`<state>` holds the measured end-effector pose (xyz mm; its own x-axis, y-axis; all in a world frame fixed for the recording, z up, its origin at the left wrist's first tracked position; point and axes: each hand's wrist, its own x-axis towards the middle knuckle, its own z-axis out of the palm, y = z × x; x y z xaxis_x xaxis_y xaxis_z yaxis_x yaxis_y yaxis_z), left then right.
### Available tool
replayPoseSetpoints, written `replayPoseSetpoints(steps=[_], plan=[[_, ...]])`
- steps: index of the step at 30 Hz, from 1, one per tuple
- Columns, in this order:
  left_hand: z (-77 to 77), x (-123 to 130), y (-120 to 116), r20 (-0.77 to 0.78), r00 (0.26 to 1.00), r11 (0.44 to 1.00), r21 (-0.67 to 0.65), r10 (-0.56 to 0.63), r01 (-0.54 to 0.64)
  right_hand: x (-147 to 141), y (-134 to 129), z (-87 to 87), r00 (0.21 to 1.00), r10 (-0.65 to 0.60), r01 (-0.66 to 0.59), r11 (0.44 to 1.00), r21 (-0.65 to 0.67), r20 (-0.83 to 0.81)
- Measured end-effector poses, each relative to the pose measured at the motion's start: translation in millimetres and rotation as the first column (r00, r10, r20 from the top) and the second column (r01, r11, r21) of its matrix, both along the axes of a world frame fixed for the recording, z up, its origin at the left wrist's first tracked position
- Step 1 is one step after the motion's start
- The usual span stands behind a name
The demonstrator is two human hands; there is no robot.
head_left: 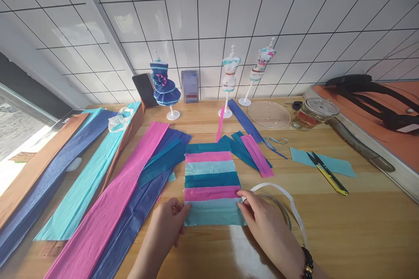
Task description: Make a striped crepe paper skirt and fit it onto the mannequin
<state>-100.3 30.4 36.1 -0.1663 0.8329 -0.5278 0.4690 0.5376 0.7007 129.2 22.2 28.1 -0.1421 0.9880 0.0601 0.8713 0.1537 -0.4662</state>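
Observation:
A striped sheet of crepe paper [212, 180], in bands of teal, pink and light blue, lies flat on the wooden table before me. My left hand [169, 220] pinches its lower left edge between thumb and fingers. On the opposite edge, near the lowest pink band, my right hand [258, 216] pinches the paper with thumb and forefinger. A bit of white shows between those fingertips; I cannot tell whether it belongs to the white tape [284, 189] that curves behind this hand. A ring-shaped roll [278, 206] is partly hidden behind the right hand.
Long crepe strips in pink [124, 187], blue and brown cover the left side. Small mannequins [231, 74] stand by the tiled wall, one in a blue dress [165, 83]. To the right lie scissors [329, 174], a glass jar [316, 113] and a clear lid [268, 114].

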Motion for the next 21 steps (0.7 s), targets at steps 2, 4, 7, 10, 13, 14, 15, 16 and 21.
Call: replayPoseSetpoints(steps=[2,4,7,10,13,14,15,16,21], plan=[[-0.2,-0.2,0.7,-0.006,1.0,1.0,-0.007,-0.009,0.008,0.3,-0.1,-1.1,1.0,-0.008,0.008,1.0,-0.006,0.005],[-0.6,-0.8,1.5,-0.002,1.0,1.0,-0.013,-0.016,0.016,0.7,-0.1,-1.8,1.0,-0.015,0.015,1.0,-0.006,0.016],[-1.5,-1.8,2.4,0.006,1.0,1.0,-0.021,-0.022,0.023,0.8,0.4,-1.5,1.0,-0.016,0.016,1.0,0.006,0.024],[-2.3,-2.6,2.4,0.014,1.0,0.999,-0.021,-0.028,0.028,0.2,1.1,-0.4,0.999,-0.013,0.012,0.999,0.034,0.03],[-2.4,-3.1,1.9,0.023,0.999,0.999,-0.015,-0.034,0.035,-0.6,1.7,0.1,0.999,-0.002,-0.001,0.998,0.061,0.047],[-2.2,-3.2,1.8,0.026,0.999,0.999,-0.013,-0.035,0.035,-0.8,1.8,0.1,0.999,0.001,-0.005,0.998,0.065,0.05],[-1.9,-3.2,1.7,0.028,0.999,0.999,-0.013,-0.035,0.035,-0.8,1.8,0.0,0.999,0.003,-0.006,0.998,0.066,0.051],[-1.7,-3.2,1.6,0.029,0.999,0.999,-0.013,-0.034,0.034,-0.9,1.8,-0.1,0.999,0.002,-0.005,0.998,0.066,0.05],[-1.4,-3.3,1.5,0.032,0.999,0.999,-0.022,-0.023,0.024,-0.6,1.8,0.4,0.999,-0.011,0.009,0.998,0.057,0.035]])
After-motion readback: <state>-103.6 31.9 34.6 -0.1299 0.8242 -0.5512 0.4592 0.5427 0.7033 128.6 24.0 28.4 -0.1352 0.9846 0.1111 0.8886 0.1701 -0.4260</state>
